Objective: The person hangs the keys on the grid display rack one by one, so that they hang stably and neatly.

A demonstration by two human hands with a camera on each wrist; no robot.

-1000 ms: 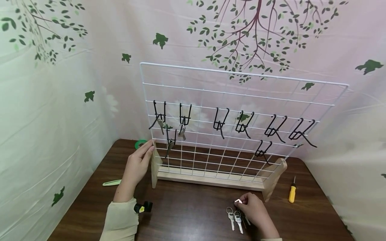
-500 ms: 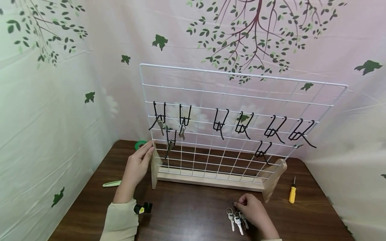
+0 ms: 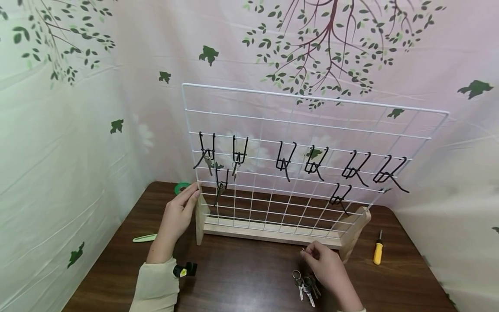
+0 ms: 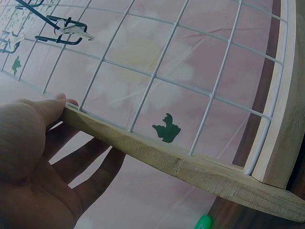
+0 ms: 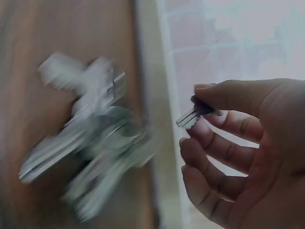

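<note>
Keys (image 3: 306, 286) heaped on surface (image 3: 241, 277) under my right grip (image 3: 325, 264), pinching one key (image 5: 198, 114); left grip (image 3: 177, 214), fingers straight, steadies rack (image 3: 312, 143); screwdriver (image 3: 377, 249) beyond.

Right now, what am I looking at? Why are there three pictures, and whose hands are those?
They are a person's two hands, filmed by cameras the person wears. The wide picture comes from the head; the other two from the wrists. The left hand steadies the wooden side post of a white wire grid rack with black hooks; some carry keys. The right hand pinches one key just above a bunch of keys on the brown table. A yellow screwdriver and green tape roll lie there too.
</note>
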